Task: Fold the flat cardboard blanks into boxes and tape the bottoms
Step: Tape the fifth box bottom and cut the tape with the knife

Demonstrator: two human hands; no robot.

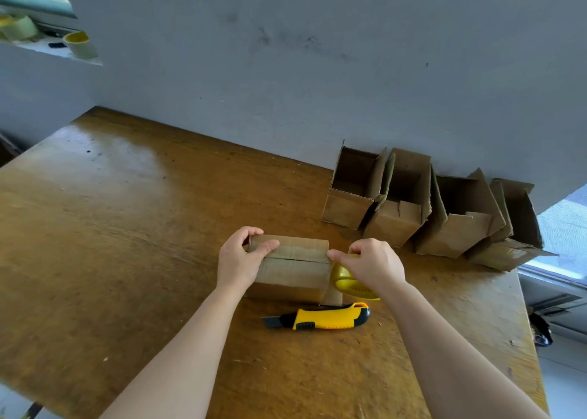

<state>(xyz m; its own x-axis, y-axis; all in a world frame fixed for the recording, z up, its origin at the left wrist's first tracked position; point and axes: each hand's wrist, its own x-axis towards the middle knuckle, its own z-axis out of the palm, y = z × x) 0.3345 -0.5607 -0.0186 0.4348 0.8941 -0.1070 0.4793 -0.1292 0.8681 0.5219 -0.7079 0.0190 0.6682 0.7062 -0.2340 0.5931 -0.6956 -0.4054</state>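
Observation:
A small cardboard box (295, 271) stands bottom-up on the wooden table (127, 228), its two bottom flaps meeting in a seam across the top. My left hand (241, 256) grips the box's left end, thumb lying on the seam and fingers curled over the far edge. My right hand (371, 266) holds a yellow tape roll (346, 283) against the box's right end, with the thumb and a fingertip at the seam's right edge. Most of the roll is hidden under the hand.
A yellow and black utility knife (320, 319) lies just in front of the box. Several folded boxes (422, 209) with open tops stand in a row along the grey wall at the back right. Tape rolls (79, 45) sit on a ledge at the upper left.

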